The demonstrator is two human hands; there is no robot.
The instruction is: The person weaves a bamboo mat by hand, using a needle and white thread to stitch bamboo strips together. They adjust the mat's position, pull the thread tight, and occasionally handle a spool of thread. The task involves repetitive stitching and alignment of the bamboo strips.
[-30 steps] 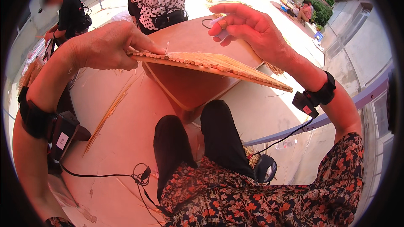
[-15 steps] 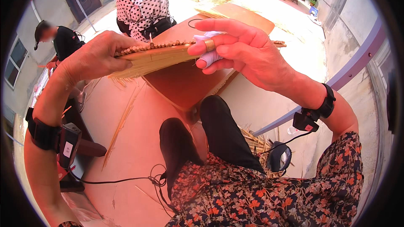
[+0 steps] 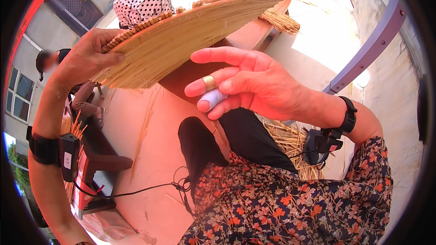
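Note:
My left hand (image 3: 93, 54) grips the left end of a broad fan-shaped panel of pale straw stalks (image 3: 181, 41), fingers on top and thumb below. The panel is tilted up, its underside facing me, with a row of cut stalk ends along its upper edge. Below it, apart from it, is my right hand (image 3: 250, 84). Its index finger is stretched out, while the thumb presses against the bent fingers; anything pinched there is too small to make out. A gold thimble ring (image 3: 209, 82) sits on one finger, and a white wrapping (image 3: 212, 99) covers another.
Behind the panel stands a brown table (image 3: 181, 79). Loose straw stalks (image 3: 290, 140) lie by my right leg, and another bundle (image 3: 281, 21) is farther back. One person in dotted clothing (image 3: 143, 0) sits ahead; another is at left. A purple metal frame (image 3: 372, 45) curves at right.
The panel has swung up, showing more of its underside and reaching farther right. My right hand has moved slightly down and left, away from the panel's edge. My view has shifted.

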